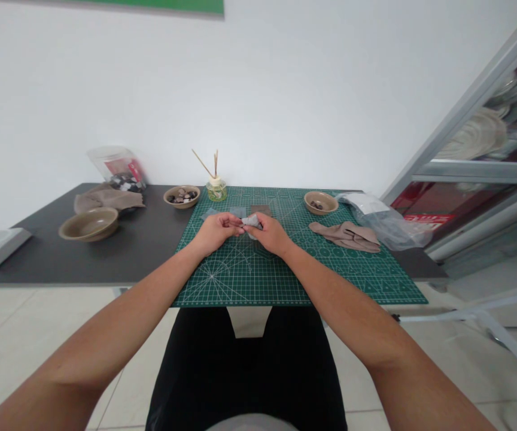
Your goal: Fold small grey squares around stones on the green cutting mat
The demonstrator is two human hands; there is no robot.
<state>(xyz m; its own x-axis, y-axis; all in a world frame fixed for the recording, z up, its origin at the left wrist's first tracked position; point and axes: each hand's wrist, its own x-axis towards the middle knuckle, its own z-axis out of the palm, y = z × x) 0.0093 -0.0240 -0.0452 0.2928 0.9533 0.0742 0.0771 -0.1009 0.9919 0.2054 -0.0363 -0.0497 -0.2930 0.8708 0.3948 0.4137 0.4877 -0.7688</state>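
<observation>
Above the green cutting mat (pixel 280 281), both hands meet at a small crumpled grey piece (pixel 252 221) that looks like cloth or thin sheet. My right hand (pixel 273 233) is closed around it, thumb toward the left. With its fingers pinched together, my left hand (pixel 218 232) meets the piece's left end; whatever else lies between those fingertips is too small to make out. Just behind the hands lie a bluish translucent square (pixel 237 212) and a brownish square (pixel 261 209), both flat on the mat.
Bowls of dark stones stand at back left (pixel 181 196) and back right (pixel 321 202). A reed diffuser (pixel 216 190) is by the wall. A brown cloth (pixel 348 235) and plastic bag (pixel 388 221) lie right. Farther left are a larger bowl (pixel 89 225) and clear container (pixel 117 164).
</observation>
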